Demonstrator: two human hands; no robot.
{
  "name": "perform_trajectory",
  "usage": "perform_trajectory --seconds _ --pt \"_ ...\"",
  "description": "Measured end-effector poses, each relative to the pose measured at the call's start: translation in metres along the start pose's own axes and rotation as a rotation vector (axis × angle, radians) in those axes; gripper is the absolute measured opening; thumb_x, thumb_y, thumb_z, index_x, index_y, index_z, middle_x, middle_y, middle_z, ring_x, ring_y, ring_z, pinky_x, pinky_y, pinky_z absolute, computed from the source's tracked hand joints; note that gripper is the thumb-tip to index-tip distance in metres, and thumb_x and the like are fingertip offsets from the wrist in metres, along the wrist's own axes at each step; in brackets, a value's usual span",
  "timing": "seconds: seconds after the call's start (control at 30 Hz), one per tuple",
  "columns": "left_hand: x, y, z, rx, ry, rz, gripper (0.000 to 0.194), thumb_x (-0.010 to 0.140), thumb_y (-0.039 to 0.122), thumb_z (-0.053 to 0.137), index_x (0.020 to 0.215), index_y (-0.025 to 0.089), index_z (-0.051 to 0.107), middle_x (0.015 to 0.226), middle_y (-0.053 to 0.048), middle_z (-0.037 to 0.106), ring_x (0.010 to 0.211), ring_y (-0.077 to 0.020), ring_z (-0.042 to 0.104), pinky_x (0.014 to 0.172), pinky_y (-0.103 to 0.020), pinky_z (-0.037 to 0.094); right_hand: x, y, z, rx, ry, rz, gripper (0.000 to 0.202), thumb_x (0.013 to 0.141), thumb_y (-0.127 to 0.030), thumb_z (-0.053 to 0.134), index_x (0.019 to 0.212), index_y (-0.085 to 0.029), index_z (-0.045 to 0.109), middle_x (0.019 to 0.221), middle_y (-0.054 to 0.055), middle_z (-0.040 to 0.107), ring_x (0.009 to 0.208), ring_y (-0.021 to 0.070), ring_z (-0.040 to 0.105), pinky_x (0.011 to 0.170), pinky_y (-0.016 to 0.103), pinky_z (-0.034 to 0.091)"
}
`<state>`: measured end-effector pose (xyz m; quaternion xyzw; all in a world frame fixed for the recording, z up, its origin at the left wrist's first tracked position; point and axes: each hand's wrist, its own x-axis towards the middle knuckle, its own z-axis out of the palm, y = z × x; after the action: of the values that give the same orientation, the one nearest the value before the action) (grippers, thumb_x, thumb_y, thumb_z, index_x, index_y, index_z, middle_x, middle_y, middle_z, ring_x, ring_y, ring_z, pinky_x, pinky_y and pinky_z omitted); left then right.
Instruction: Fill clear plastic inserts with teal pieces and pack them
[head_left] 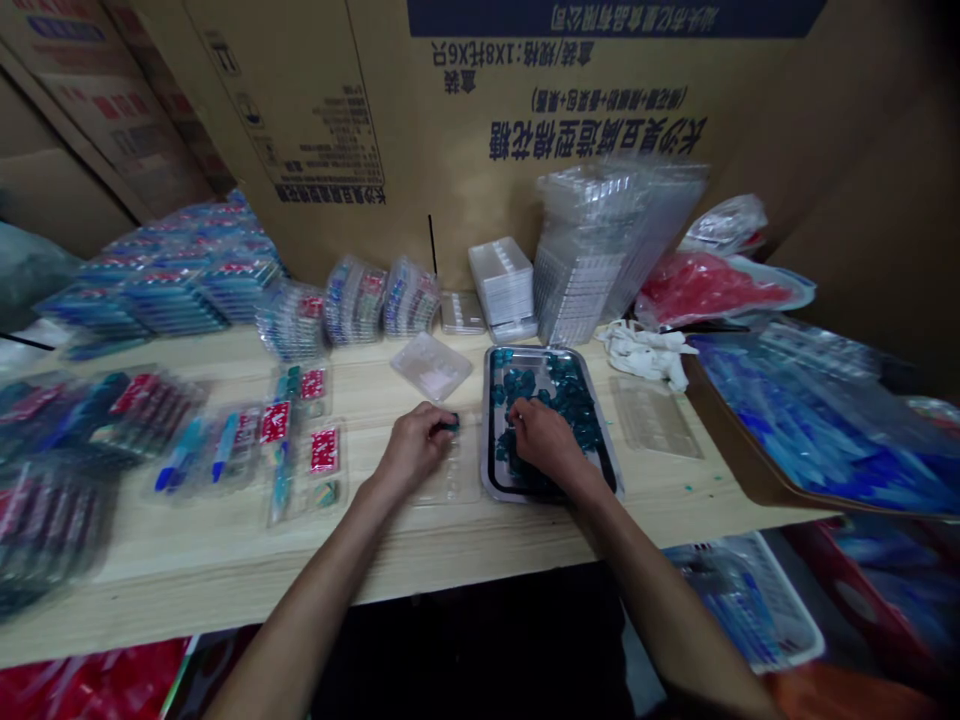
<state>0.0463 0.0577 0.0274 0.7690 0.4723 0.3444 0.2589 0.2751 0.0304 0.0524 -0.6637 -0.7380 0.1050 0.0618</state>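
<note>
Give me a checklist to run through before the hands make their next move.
1. Left hand holding a green piece: ok, pinched.
2. Right hand at the metal tray: ok.
3. Right hand gripping something: cannot tell, its grip is hidden.
4. Loose pieces available in the metal tray: ok, many.
5. Clear plastic tray beside the metal tray: ok.
6. Stray specks off the table: not ok, some lie at right.

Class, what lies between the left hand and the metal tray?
Head view: a dark piece in the left hand, then part of a clear plastic tray.
</note>
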Motion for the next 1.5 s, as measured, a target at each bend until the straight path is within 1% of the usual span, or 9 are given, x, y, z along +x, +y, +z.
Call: perform_trajectory --seconds 0.2,0.5,0.7,0.83,0.93,1.03,1.2,1.33,1.5 --pt "-0.001 -0.004 0.014 0.190 -0.113 0.118 0.024 0.085 0.010 0.052 0.087 0.018 0.074 0.082 -0.005 0.063 0.075 -0.0170 0.060 0.068 -0.027 0.047 -0.005 0.005 -0.001 0.014 -0.087 -0.064 0.032 0.091 -0.011 0.043 0.117 -0.017 0.062 0.115 0.013 0.063 0.103 0.0246 0.062 0.085 0.032 0.043" --pt "-0.008 0.006 0.009 0.063 0.052 0.009 0.023 0.078 0.012 0.062 0.098 0.019 0.072 0.098 -0.007 0.064 0.089 -0.0196 0.063 0.077 -0.029 0.051 -0.016 -0.007 0.006 -0.072 0.012 -0.140 0.026 0.086 -0.016 0.049 0.109 -0.014 0.062 0.112 0.016 0.063 0.105 0.0319 0.055 0.086 0.042 0.036" --pt "0.000 0.047 0.041 -0.470 0.074 -0.291 0.028 0.085 0.034 0.064 0.105 0.017 0.071 0.084 -0.005 0.071 0.069 -0.0156 0.063 0.063 -0.025 0.049 -0.012 -0.010 0.008 0.162 0.156 -0.104 0.027 0.088 -0.014 0.044 0.111 -0.017 0.059 0.108 0.011 0.066 0.103 0.0268 0.056 0.085 0.037 0.035" --pt "0.013 0.057 0.063 -0.867 0.077 -0.467 0.045 0.068 0.039 0.081 0.104 0.013 0.071 0.069 -0.001 0.068 0.057 -0.0110 0.057 0.057 -0.022 0.045 -0.010 -0.008 0.005 0.236 0.186 -0.154 0.030 0.087 -0.011 0.042 0.112 -0.015 0.059 0.110 0.012 0.065 0.102 0.0258 0.056 0.085 0.036 0.037" --pt "0.018 0.053 0.050 -0.965 0.085 -0.523 0.046 0.061 0.038 0.086 0.097 0.012 0.074 0.073 -0.003 0.070 0.058 -0.0089 0.056 0.057 -0.020 0.043 -0.014 -0.001 0.001 0.283 0.169 -0.165 0.043 0.088 -0.010 0.042 0.130 -0.013 0.052 0.116 0.013 0.064 0.104 0.0237 0.057 0.088 0.035 0.039" --pt "0.014 0.038 0.018 -0.866 0.099 -0.535 0.042 0.059 0.039 0.086 0.090 0.012 0.076 0.079 -0.005 0.073 0.065 -0.0114 0.061 0.065 -0.023 0.047 -0.024 0.003 -0.001 0.167 0.061 -0.216 0.036 0.089 -0.014 0.046 0.124 -0.015 0.057 0.114 0.014 0.063 0.106 0.0259 0.056 0.089 0.038 0.039" --pt "-0.009 0.014 -0.012 -0.487 0.100 -0.369 0.031 0.068 0.036 0.079 0.091 0.015 0.076 0.085 -0.006 0.075 0.074 -0.0170 0.066 0.072 -0.028 0.050 -0.033 -0.004 0.002 -0.057 -0.005 -0.202 0.021 0.091 -0.017 0.048 0.105 -0.012 0.062 0.111 0.018 0.059 0.103 0.0303 0.055 0.087 0.042 0.038" --pt "-0.026 0.009 -0.001 -0.196 0.051 -0.112 0.012 0.079 0.026 0.069 0.087 0.020 0.076 0.085 -0.005 0.075 0.079 -0.0179 0.068 0.075 -0.029 0.051 -0.025 -0.001 0.005 0.053 0.031 -0.109 0.023 0.094 -0.020 0.047 0.112 -0.014 0.060 0.113 0.015 0.060 0.104 0.0272 0.056 0.085 0.036 0.039" --pt "-0.034 0.004 0.013 -0.069 0.008 0.071 0.013 0.087 0.021 0.062 0.088 0.021 0.076 0.088 -0.006 0.075 0.081 -0.0173 0.070 0.075 -0.028 0.054 -0.022 0.024 -0.001 0.111 0.026 -0.027 0.023 0.094 -0.017 0.045 0.110 -0.017 0.061 0.110 0.011 0.063 0.102 0.0229 0.058 0.085 0.032 0.040"
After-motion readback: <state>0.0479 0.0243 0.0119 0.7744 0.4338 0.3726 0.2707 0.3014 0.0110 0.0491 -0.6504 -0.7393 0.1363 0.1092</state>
